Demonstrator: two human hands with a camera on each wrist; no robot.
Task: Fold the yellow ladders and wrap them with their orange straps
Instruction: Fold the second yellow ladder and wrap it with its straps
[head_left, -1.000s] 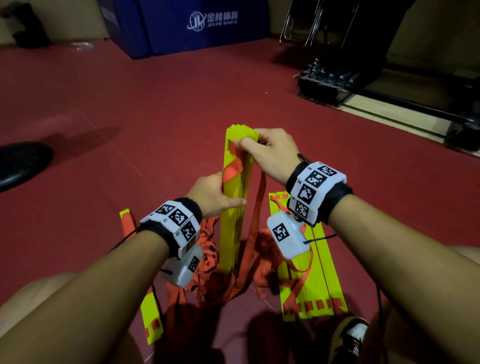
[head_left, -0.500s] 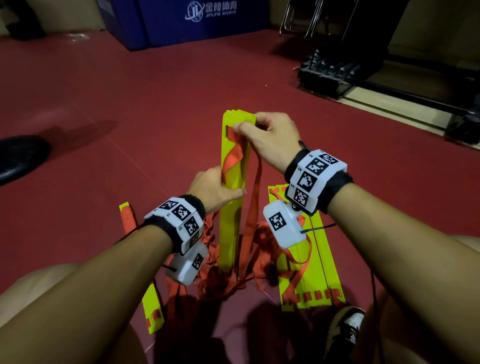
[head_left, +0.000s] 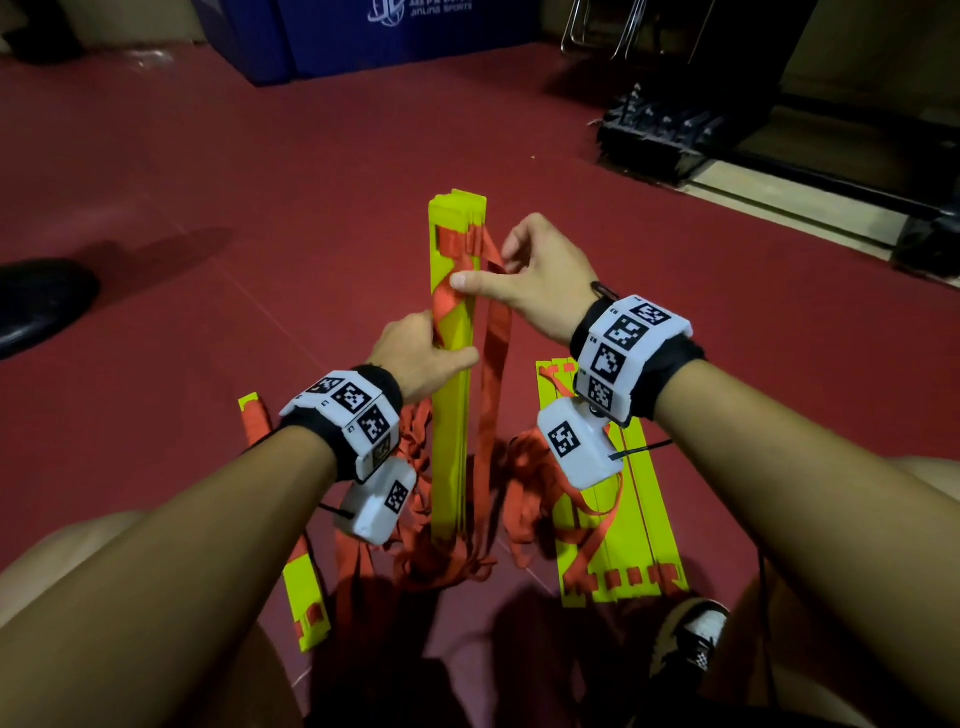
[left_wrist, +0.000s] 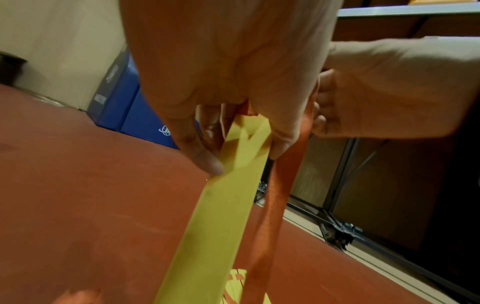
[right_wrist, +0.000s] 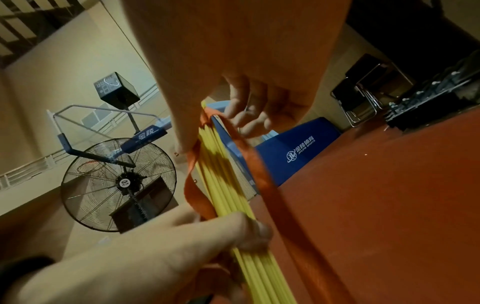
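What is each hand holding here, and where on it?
Left hand grips the stacked yellow ladder bundle around its middle. Right hand pinches the orange strap near the bundle's top end.

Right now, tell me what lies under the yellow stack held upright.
Under the upright yellow stack, loose orange straps pile around its foot on the red floor. The left hand grips it midway. Whether its foot touches the floor is hidden by the straps.
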